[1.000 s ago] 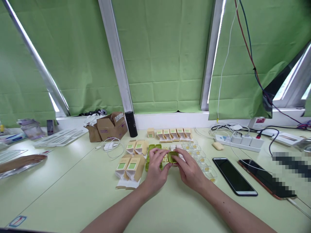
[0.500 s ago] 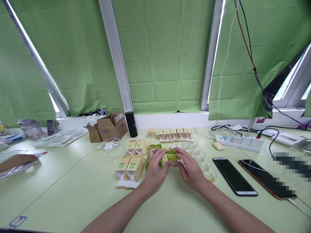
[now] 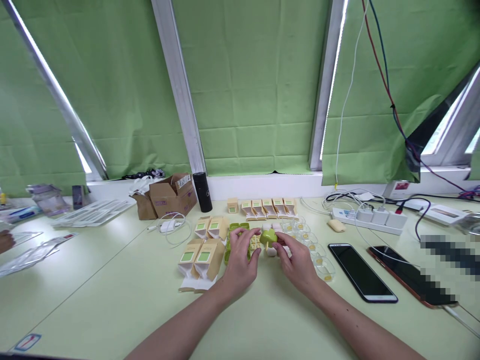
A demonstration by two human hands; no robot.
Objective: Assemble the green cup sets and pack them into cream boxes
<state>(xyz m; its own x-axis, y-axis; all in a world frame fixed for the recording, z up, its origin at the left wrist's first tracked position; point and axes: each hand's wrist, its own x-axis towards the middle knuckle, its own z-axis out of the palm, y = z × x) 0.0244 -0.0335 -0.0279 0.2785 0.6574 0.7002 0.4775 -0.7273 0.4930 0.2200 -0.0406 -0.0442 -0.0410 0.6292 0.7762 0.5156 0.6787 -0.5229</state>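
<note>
Well left of the green cup [image 3: 269, 236], another person's hand [image 3: 5, 241] at the edge of view, plastic sleeves [image 3: 33, 255] near it; left of and beyond the cup, cardboard box [image 3: 172, 195], then black bottle [image 3: 202, 192]; left of the cup, open kraft cartons [image 3: 206, 254], then more green cups [image 3: 234, 227]; just left, left hand [image 3: 242, 255], thumb and fingers spread apart, no grip visible, cannot tell whether a fingertip touches the cup; green cup itself tilted, raised over the table [image 3: 258, 320]; just right, right hand [image 3: 296, 260] pinching it between thumb and fingers; farther right of it, clear cups [image 3: 312, 248], then dark-screened phone [image 3: 362, 272].
</note>
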